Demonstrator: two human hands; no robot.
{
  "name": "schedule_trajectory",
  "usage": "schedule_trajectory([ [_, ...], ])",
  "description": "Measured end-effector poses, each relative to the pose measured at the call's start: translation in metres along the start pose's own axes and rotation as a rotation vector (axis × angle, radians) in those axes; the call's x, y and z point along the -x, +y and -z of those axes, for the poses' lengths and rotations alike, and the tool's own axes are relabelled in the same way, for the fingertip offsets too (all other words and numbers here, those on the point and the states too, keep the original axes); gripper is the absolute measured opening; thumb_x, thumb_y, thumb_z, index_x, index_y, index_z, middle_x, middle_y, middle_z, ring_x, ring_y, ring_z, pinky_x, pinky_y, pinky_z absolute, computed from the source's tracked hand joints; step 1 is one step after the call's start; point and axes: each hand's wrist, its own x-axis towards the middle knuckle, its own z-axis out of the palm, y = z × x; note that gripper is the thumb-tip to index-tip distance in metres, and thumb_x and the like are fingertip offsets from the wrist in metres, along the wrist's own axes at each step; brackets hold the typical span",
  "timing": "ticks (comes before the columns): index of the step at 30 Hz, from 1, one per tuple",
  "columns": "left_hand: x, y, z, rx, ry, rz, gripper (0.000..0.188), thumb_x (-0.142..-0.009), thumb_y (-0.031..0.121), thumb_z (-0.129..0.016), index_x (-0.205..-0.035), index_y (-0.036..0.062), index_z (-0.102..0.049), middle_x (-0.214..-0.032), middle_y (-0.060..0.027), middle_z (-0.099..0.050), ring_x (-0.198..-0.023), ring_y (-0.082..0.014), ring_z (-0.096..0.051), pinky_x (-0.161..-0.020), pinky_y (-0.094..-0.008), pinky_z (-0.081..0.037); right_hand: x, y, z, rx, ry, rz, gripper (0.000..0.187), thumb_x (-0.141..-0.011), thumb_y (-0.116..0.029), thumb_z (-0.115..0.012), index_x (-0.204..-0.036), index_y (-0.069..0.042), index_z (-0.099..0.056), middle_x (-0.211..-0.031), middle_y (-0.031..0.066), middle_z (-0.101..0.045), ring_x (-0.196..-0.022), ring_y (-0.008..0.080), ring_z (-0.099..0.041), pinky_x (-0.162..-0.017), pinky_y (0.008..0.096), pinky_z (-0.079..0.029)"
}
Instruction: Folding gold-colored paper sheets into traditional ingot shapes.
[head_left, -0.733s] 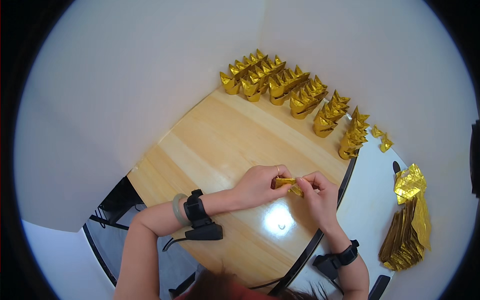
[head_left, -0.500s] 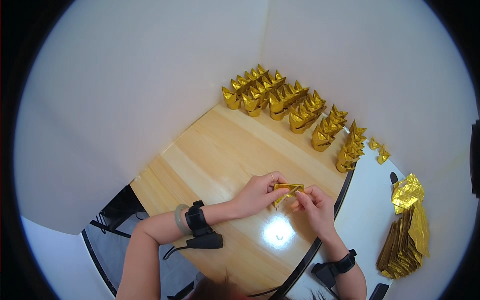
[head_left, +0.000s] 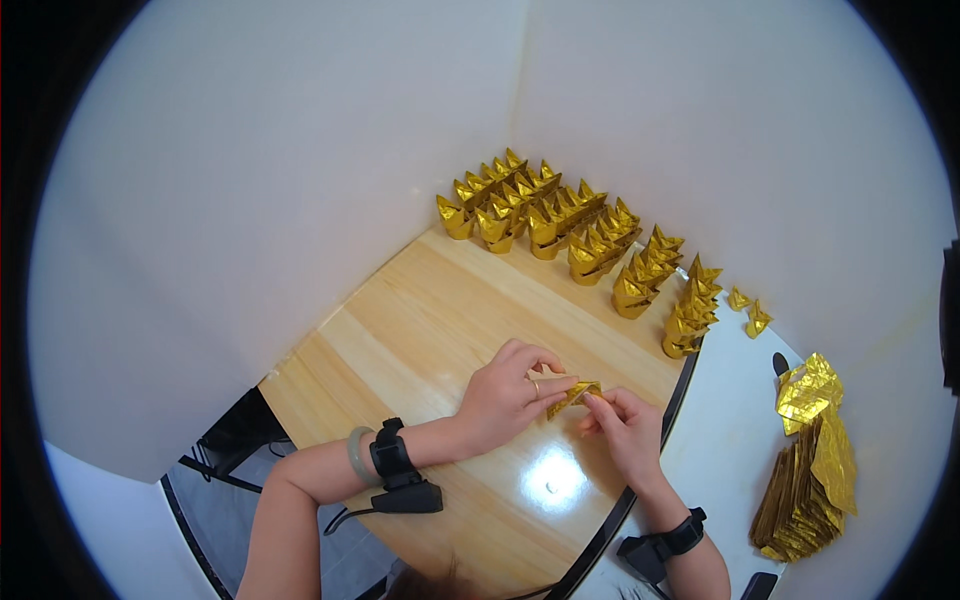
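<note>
A small piece of folded gold foil paper (head_left: 574,394) is held between my two hands over the wooden table. On its left side, my left hand (head_left: 512,394) has the fingers bent and pressed at the paper, with a ring on one finger. At its right end, my right hand (head_left: 626,428) pinches the paper between thumb and fingers. Part of the paper is covered by my fingers. Farther back, finished-looking gold paper ingots (head_left: 590,257) with pointed tips stand nested in several rows.
The wooden table (head_left: 400,320) meets a white surface (head_left: 715,400) on the right along a dark edge. There, a fanned stack of gold sheets (head_left: 800,495) lies below a crumpled gold foil piece (head_left: 810,390). Two small ingots (head_left: 757,318) stand by the white wall (head_left: 700,130).
My left hand has shifted its fingers over the top of the paper, and the paper has been turned somewhat. The background sits slightly lower in view, as the head has tilted.
</note>
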Motion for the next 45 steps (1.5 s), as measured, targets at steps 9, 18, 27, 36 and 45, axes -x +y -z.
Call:
schedule_trajectory([
  [9, 0.001, 0.003, -0.002, -0.198, 0.08, -0.152, 0.029, -0.068, 0.007, -0.073, -0.096, 0.015, -0.071, -0.087, 0.0016, -0.06, -0.076, -0.0202, -0.054, -0.057, -0.0288, -0.047, 0.001, 0.001, -0.005, 0.133, 0.113, 0.072, 0.015, -0.087, -0.013, -0.064, -0.085, 0.002, -0.065, -0.063, 0.0058, -0.065, -0.054, 0.0074, -0.06, -0.052, 0.0206, -0.046],
  [18, 0.003, -0.003, -0.006, 0.093, 0.081, 0.053, 0.016, -0.073, 0.01, -0.071, -0.089, 0.0107, -0.069, -0.083, -0.0015, -0.061, -0.081, -0.0199, -0.055, -0.065, -0.0298, -0.048, 0.005, -0.002, -0.007, 0.252, 0.153, 0.187, 0.012, -0.086, -0.011, -0.064, -0.086, 0.001, -0.065, -0.066, 0.0075, -0.067, -0.06, 0.01, -0.064, -0.056, 0.0212, -0.049],
  [27, 0.002, -0.001, -0.005, 0.298, -0.04, 0.278, 0.011, -0.075, 0.012, -0.071, -0.084, 0.0084, -0.068, -0.084, -0.002, -0.062, -0.082, -0.0181, -0.054, -0.066, -0.0276, -0.045, 0.006, 0.004, -0.008, 0.28, 0.172, 0.239, 0.012, -0.084, -0.011, -0.066, -0.087, 0.0, -0.065, -0.066, 0.0065, -0.067, -0.058, 0.0095, -0.063, -0.054, 0.0211, -0.048],
  [36, -0.001, -0.005, 0.0, 0.798, -0.269, 0.709, 0.012, -0.082, 0.015, -0.068, -0.087, 0.0044, -0.064, -0.085, -0.0015, -0.064, -0.073, -0.0074, -0.056, -0.063, -0.0232, -0.045, 0.004, 0.002, 0.004, 0.125, 0.055, 0.199, 0.023, -0.092, -0.022, -0.056, -0.091, 0.0, -0.063, -0.068, 0.003, -0.064, -0.058, 0.011, -0.06, -0.055, 0.0217, -0.046],
  [45, -0.002, -0.008, -0.002, 1.175, -0.306, 0.9, 0.017, -0.088, 0.015, -0.063, -0.102, 0.0078, -0.057, -0.09, 0.0006, -0.064, -0.078, -0.0036, -0.056, -0.067, -0.0186, -0.044, 0.0, -0.002, 0.004, -0.762, -0.388, -0.267, 0.025, -0.097, -0.025, -0.046, -0.113, -0.006, -0.049, -0.098, 0.0029, -0.055, -0.082, 0.0091, -0.053, -0.069, 0.024, -0.042],
])
